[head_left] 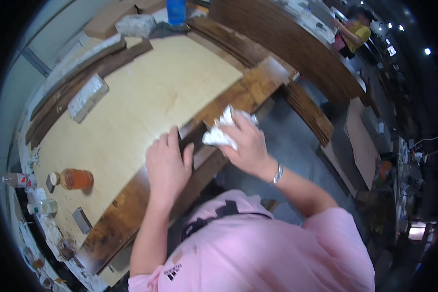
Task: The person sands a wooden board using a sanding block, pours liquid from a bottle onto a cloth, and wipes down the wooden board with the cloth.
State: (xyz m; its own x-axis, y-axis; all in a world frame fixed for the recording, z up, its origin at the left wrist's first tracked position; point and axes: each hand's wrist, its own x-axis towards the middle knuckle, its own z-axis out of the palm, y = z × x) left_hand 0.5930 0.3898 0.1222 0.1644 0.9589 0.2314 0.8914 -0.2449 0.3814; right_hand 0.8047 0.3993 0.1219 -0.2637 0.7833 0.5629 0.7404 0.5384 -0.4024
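A long brown wooden board [255, 91] with a mottled, glossy surface lies along the near edge of the pale worktable [146, 92]. My right hand [249, 146] is closed around a crumpled white cloth or wad of paper [220, 136], held at the board's front edge. Further left, my left hand [166, 163] lies on the same board. Its fingers are stretched out towards the tabletop and its thumb is apart, by the dark front edge. Part of the board is hidden under that hand.
On the table's left stand a bottle of amber liquid [76, 179], a small clear bottle [43, 207] and a grey block [82, 220]. A wrapped white block [88, 98] lies farther back. Dark planks [224, 41] and a blue container [176, 12] are at the back. Another person [357, 34] works far right.
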